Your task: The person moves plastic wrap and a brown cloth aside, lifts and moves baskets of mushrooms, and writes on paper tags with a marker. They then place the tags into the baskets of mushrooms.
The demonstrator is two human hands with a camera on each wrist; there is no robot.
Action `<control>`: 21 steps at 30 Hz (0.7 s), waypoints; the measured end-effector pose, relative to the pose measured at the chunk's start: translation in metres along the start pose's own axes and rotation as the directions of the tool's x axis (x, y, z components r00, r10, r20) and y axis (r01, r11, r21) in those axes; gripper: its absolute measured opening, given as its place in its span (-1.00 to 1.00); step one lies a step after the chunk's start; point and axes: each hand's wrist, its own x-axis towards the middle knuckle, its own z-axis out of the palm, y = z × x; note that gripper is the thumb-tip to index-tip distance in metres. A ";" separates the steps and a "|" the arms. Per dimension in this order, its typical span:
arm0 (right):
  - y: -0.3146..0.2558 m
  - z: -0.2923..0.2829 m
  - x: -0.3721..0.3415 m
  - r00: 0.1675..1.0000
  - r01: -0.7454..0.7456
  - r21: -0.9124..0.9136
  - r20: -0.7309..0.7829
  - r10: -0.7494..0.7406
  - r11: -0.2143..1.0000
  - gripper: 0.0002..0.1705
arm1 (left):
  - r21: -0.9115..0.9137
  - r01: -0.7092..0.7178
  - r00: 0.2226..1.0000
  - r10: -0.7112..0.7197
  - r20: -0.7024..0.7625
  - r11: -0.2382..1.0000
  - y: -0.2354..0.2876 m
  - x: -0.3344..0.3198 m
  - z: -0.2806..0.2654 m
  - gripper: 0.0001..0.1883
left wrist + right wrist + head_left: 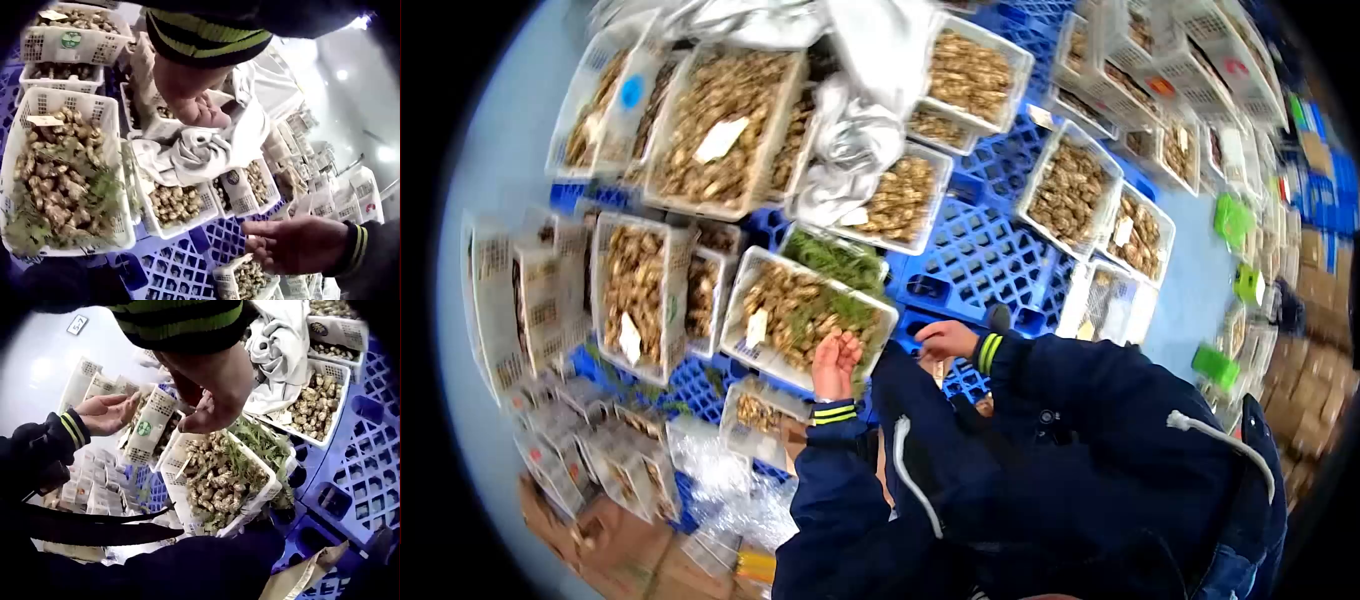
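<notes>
Hovering over basket (889,320): left hand (835,366), fingers loose | right hand (948,342) relaxed | produce (780,300) loaded, greens (847,312) partly covering; remainder unclear

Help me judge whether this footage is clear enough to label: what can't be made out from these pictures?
- Writing on the paper tag nearest the left hand: head view, too small and blurred.
- What lies under the white cloth: head view, covered by its folds.
- The rest of the brown cardboard: right wrist view, cut off by the bottom edge.
- Contents of the far baskets: left wrist view, small and blurred.
</notes>
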 end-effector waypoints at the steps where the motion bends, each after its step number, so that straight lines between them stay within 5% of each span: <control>1: -0.002 -0.003 -0.010 0.999 0.028 0.002 0.023 -0.028 1.000 -0.77 | 0.041 0.032 0.999 -0.033 0.017 0.999 -0.008 -0.005 0.022 -0.76; 6: 0.007 -0.086 -0.084 0.979 0.201 0.134 0.000 -0.202 0.970 -0.75 | 0.373 0.186 0.965 -0.239 0.103 0.909 -0.091 -0.009 0.103 -0.72; 8: 0.003 -0.146 -0.123 0.964 0.233 0.254 -0.186 -0.189 0.939 -0.76 | 0.449 0.227 0.942 -0.311 0.123 0.864 -0.117 -0.009 0.138 -0.72; 9: -0.003 -0.179 -0.154 0.914 0.319 0.190 -0.321 -0.248 0.928 -0.77 | 0.506 0.242 0.921 -0.360 0.149 0.828 -0.133 -0.008 0.157 -0.72; 10: 0.006 -0.218 -0.178 0.801 0.545 0.052 -0.325 -0.502 0.837 -0.78 | 0.594 0.265 0.911 -0.399 0.103 0.759 -0.142 -0.013 0.188 -0.70; 11: 0.006 -0.252 -0.196 0.824 0.490 0.250 -0.444 -0.351 0.835 -0.74 | 0.605 0.249 0.881 -0.436 0.183 0.756 -0.152 -0.009 0.203 -0.72; 13: 0.024 -0.317 -0.221 0.639 0.696 0.126 -0.558 -0.529 0.707 -0.73 | 0.692 0.158 0.867 -0.435 0.245 0.705 -0.162 0.001 0.238 -0.74; 15: 0.012 -0.348 -0.261 0.657 0.631 0.393 -0.728 -0.193 0.668 -0.74 | 0.722 0.083 0.838 -0.441 0.323 0.687 -0.167 0.026 0.258 -0.76; 21: 0.040 -0.427 -0.277 0.616 0.620 0.474 -0.788 -0.013 0.626 -0.80 | 0.857 -0.019 0.851 -0.442 0.285 0.516 -0.184 0.150 0.300 -0.76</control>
